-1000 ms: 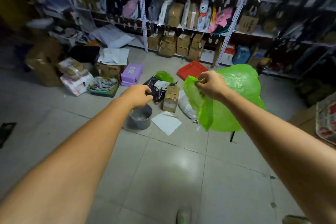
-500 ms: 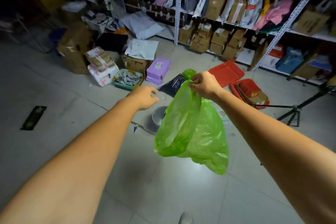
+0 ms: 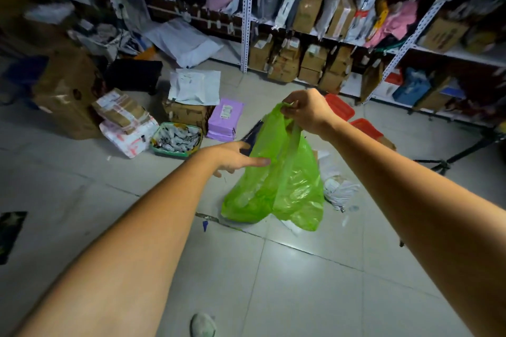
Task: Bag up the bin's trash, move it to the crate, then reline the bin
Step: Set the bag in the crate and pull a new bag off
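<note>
Bag [image 3: 284, 180] pinched in right hand [image 3: 306, 112], hiding floor clutter; left hand [image 3: 232, 159] unclenched.

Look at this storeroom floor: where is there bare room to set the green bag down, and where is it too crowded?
Bare tiles lie in front, between the forearms, from the green bag toward the camera. More bare floor lies far left, below the big brown box. It is crowded behind the bag: purple box, green tray, parcels, red crates.
</note>
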